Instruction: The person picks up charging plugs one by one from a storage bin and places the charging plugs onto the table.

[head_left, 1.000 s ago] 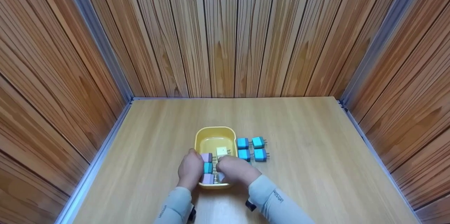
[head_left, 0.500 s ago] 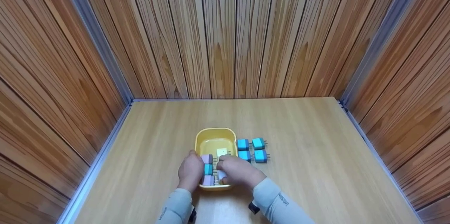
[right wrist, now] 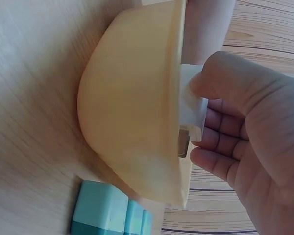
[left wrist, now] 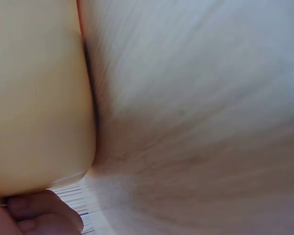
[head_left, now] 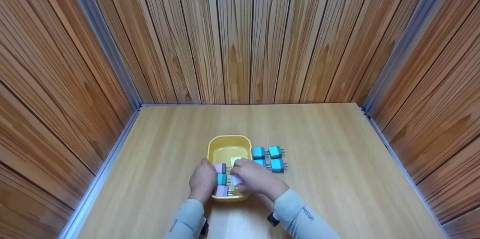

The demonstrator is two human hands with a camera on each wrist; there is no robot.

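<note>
A yellow plastic basin (head_left: 225,145) stands on the table. My left hand (head_left: 202,181) grips its left side; in the left wrist view, curled fingers (left wrist: 49,210) lie against the basin's wall. With thumb and fingers, my right hand (head_left: 258,179) pinches a white plug adapter (head_left: 236,181) over the basin. The right wrist view shows this adapter (right wrist: 190,107) partly above the rim, with a metal prong. Inside, along the left wall, lie a lilac plug adapter (head_left: 220,168), a teal one (head_left: 221,179) and another lilac one (head_left: 221,191). A pale yellow adapter (head_left: 234,160) is partly hidden behind my right hand.
Several blue and teal plug adapters (head_left: 275,151) lie in rows just right of the basin, prongs to the right. The wooden tabletop (head_left: 318,134) ends at a plank-patterned back wall (head_left: 240,44), with side walls left and right.
My right hand has drawn the white adapter up and slightly away from the basin's near end, and now covers more of the pale yellow one. The left hand stays on the basin.
</note>
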